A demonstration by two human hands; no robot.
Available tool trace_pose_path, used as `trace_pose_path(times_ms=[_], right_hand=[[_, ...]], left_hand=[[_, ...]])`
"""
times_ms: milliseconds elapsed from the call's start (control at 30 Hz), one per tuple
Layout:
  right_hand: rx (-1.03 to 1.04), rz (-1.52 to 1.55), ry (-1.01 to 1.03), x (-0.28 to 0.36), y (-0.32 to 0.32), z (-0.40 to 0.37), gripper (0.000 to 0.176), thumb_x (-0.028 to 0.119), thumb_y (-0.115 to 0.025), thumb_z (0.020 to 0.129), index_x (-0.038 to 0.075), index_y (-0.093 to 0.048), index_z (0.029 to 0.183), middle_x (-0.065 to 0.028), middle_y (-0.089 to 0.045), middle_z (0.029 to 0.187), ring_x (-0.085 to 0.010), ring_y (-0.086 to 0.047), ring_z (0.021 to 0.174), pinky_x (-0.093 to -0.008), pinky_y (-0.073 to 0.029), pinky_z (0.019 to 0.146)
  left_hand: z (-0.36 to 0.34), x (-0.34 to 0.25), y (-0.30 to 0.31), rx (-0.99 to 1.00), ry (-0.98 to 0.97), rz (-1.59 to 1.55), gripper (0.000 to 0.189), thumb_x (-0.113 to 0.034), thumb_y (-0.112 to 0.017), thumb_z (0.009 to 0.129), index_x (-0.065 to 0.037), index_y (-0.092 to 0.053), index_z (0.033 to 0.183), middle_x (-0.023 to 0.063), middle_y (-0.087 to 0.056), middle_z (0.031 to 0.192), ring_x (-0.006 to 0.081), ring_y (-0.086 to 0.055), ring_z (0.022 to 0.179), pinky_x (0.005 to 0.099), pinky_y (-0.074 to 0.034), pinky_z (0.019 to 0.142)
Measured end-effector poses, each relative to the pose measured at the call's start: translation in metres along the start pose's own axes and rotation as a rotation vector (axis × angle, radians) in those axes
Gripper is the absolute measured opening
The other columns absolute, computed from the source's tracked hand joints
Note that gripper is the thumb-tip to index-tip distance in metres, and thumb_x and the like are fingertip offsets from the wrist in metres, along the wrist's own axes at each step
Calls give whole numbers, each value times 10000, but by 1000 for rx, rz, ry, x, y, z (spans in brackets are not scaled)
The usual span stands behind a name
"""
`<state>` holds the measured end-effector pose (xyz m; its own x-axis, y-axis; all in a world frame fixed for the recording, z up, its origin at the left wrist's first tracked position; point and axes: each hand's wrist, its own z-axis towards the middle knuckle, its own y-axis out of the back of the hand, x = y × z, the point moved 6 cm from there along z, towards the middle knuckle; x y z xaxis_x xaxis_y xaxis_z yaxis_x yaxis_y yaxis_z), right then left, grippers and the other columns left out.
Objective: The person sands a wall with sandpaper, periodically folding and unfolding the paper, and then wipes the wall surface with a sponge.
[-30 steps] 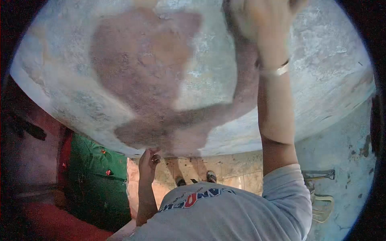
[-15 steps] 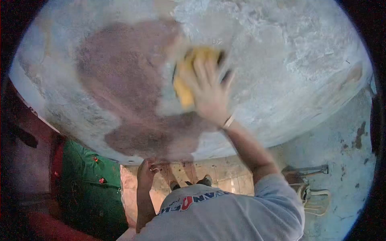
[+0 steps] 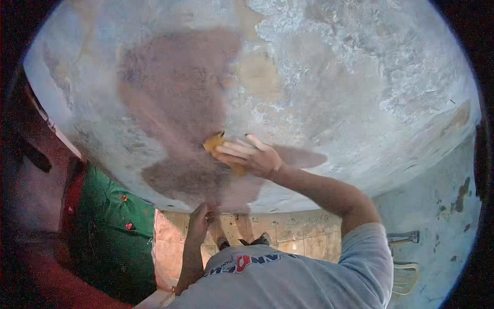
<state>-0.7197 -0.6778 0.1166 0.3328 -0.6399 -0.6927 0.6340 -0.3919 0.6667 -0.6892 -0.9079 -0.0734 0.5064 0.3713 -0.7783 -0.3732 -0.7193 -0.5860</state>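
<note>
A thin yellow pad with dark edges (image 3: 213, 143) lies under the fingers of my right hand (image 3: 257, 158). They press it flat on the mottled grey wall (image 3: 319, 103), the palm low and the arm stretched across from the right. Part of the pad is hidden beneath the fingers, and its exact kind does not show. My left hand (image 3: 199, 220) is low down at the lower edge of the wall, its fingers half bent and slightly apart. No object shows in it.
My shadow (image 3: 177, 82) falls dark over the wall. Below are the tiled floor (image 3: 309, 239) and my feet. At right stand a pale plastic chair (image 3: 405, 278) and a dark bar-like thing (image 3: 404, 237). A green cloth with red flowers (image 3: 110, 226) hangs at left.
My right hand has moved the yellow pad down and somewhat left along the wall, and its fingers now point left instead of up. The left hand has hardly moved.
</note>
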Motion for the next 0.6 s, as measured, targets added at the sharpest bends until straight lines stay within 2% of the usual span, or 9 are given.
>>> trace_pose_path(times_ms=[100,167,200,267,300,400,467,533,600], right_hand=[[-91,-235,70,-64,48,22,697,322,-534,939,295,-350,1611,59,-339,1667,-153,-269,1553,-520,-244,1243],[-208,-288,-158,-166,161,64,475,299,-624,859,276,-626,1333,71,-533,1490,-180,-422,1441,-628,-277,1172],[187,-275,-525,-224,194,87,508,283,-630,881,240,-601,1386,0,-499,1536,-241,-394,1468,-675,-267,1143],[125,-180,-839,-323,277,101,524,226,-575,947,158,-522,1464,-127,-483,1532,-333,-385,1468,-670,-245,1152],[-220,-291,-905,-348,313,98,533,239,-581,943,163,-523,1468,-122,-477,1540,-331,-381,1472,-688,-230,1150],[-817,-418,-837,-317,317,82,563,277,-599,931,179,-526,1480,-106,-458,1563,-325,-369,1483,-741,-185,1144],[-598,-314,-771,-248,256,86,583,303,-612,923,189,-528,1489,-96,-445,1579,-321,-361,1490,-777,-155,1140],[65,-230,-512,-145,136,84,636,361,-577,943,251,-448,1557,-17,-352,1656,-254,-289,1538,-725,-113,1205],[-86,-139,94,-40,54,43,591,368,-492,984,271,-418,1562,2,-388,1616,-173,-358,1492,-535,-164,1286]], left_hand=[[-3,-5,9,-18,16,4,423,-389,-532,1084,-39,-668,1281,59,-704,1204,129,-616,955,307,-489,842],[0,3,27,-74,15,14,433,-406,-537,1079,-46,-667,1283,61,-699,1219,143,-619,965,322,-493,848],[1,-2,27,-91,-3,25,433,-407,-537,1079,-50,-665,1289,63,-696,1232,150,-623,972,330,-495,852],[0,-9,22,-126,-29,41,435,-411,-535,1079,-59,-660,1300,68,-691,1256,165,-629,987,347,-501,860],[1,-8,22,-116,-25,48,440,-414,-536,1078,-56,-656,1304,69,-690,1254,167,-629,986,351,-503,865],[9,-4,19,-77,-28,37,455,-418,-535,1077,-45,-646,1313,72,-690,1252,173,-629,983,361,-508,880],[9,0,11,-53,-39,-4,465,-416,-529,1078,-35,-641,1318,76,-691,1257,176,-630,985,363,-509,890],[20,0,5,-41,-41,44,485,-434,-515,1082,-26,-654,1304,75,-698,1220,177,-632,982,359,-509,904],[18,10,10,-1,-40,65,481,-432,-511,1084,-27,-663,1295,71,-700,1198,172,-628,971,355,-508,901]])
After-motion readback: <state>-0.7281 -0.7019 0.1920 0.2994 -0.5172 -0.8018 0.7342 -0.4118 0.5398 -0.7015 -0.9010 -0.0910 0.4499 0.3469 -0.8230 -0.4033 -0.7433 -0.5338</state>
